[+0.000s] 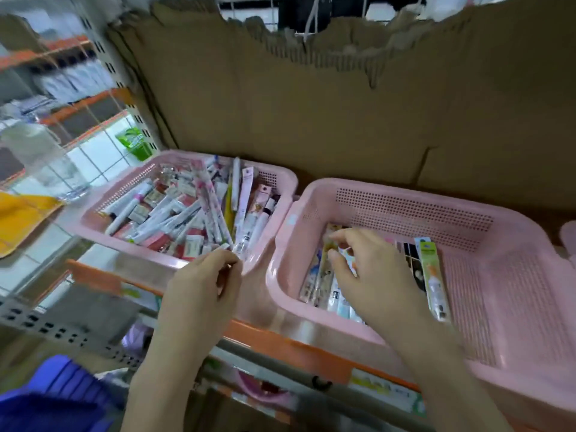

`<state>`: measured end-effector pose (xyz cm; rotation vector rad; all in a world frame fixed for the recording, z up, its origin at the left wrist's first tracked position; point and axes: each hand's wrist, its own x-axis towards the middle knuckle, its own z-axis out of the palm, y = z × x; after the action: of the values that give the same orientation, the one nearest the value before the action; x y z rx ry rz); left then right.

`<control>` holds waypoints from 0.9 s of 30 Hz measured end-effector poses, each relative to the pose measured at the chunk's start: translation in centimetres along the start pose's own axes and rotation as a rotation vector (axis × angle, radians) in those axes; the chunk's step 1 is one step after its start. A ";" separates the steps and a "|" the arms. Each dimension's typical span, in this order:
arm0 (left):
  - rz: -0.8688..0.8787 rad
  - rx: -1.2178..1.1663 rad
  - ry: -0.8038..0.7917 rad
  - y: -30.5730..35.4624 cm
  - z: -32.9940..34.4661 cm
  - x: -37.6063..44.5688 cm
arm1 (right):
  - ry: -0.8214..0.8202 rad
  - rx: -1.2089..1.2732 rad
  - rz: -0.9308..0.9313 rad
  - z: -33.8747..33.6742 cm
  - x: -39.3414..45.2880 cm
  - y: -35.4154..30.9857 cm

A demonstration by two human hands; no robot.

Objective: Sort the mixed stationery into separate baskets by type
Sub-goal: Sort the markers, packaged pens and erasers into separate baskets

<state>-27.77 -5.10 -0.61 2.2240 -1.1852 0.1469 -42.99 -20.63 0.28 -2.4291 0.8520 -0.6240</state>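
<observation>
Stationery fills the left pink basket (193,210) in a jumble: packaged pens, white markers and small boxed erasers lie crossed over one another, so this looks to us like the mixed pile we draw from. Just beside it on the same orange-edged shelf (280,341) sits the right pink basket (467,244), mostly bare, with a short row of long flat packets (318,275) lined up side by side at its left end and a green-topped packet (434,275) a little apart. We judge this to be the sorted side, laid parallel to keep one type together.

Our right hand (371,275) reaches into that basket, fingers curled down onto the packets; it appears to pinch one, though blur keeps us from being sure. Our left hand (202,285) hangs at the near rim of the left basket, fingers curled, thumb and fingertip closed on something small and pale, which we cannot identify. Torn cardboard (311,104) backs the shelf.
</observation>
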 end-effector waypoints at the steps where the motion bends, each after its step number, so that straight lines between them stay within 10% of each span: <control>1: 0.005 -0.005 0.004 -1.1 -0.3 0.5 | -0.009 -0.004 0.003 1.0 0.6 -0.7; 11: 0.069 -0.075 -0.068 -14.7 -4.1 8.4 | 0.023 -0.052 0.194 10.2 6.7 -10.8; 20: 0.081 -0.038 -0.182 -22.4 -5.7 13.3 | -0.268 -0.238 0.581 16.8 14.6 -14.0; 27: 0.162 -0.102 -0.280 -22.1 -4.5 15.6 | -0.112 -0.282 0.539 17.8 17.3 -14.2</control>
<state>-0.38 -4.54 -1.44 2.1064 -1.4878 -0.1627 -14.65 -17.21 -0.96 -2.2834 1.5521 -0.1704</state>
